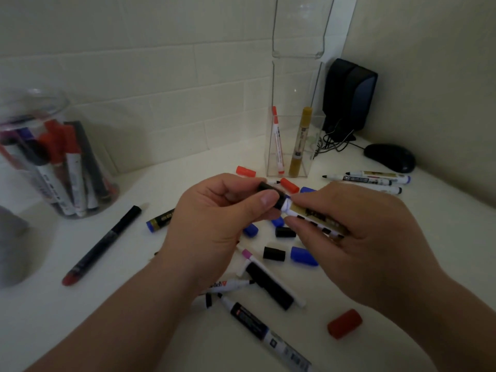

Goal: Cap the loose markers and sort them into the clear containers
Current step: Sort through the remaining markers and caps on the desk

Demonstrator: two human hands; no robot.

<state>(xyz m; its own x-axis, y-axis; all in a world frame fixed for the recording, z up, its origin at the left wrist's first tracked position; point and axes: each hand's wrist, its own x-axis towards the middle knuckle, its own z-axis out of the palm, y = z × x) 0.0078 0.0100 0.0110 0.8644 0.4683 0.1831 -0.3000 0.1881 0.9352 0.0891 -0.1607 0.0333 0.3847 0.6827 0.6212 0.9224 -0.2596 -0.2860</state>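
My left hand [214,218] pinches a black cap [271,190] between thumb and fingers. My right hand [357,237] grips a white marker with a gold-and-black label [314,217]; its tip end meets the cap. Loose blue caps [303,255], black caps [273,253] and red caps [345,323] lie on the white counter [134,304] among uncapped markers [268,332]. A round clear jar [51,157] at the left holds several markers. A tall clear square container [292,140] at the back holds a red marker and a gold one.
A long black pen with a red end [104,240] lies left of my hands. Three markers [370,179] lie at the right near a black mouse [390,157]. Black speakers [349,95] and cables stand in the corner. A second clear holder [300,28] hangs on the tiled wall.
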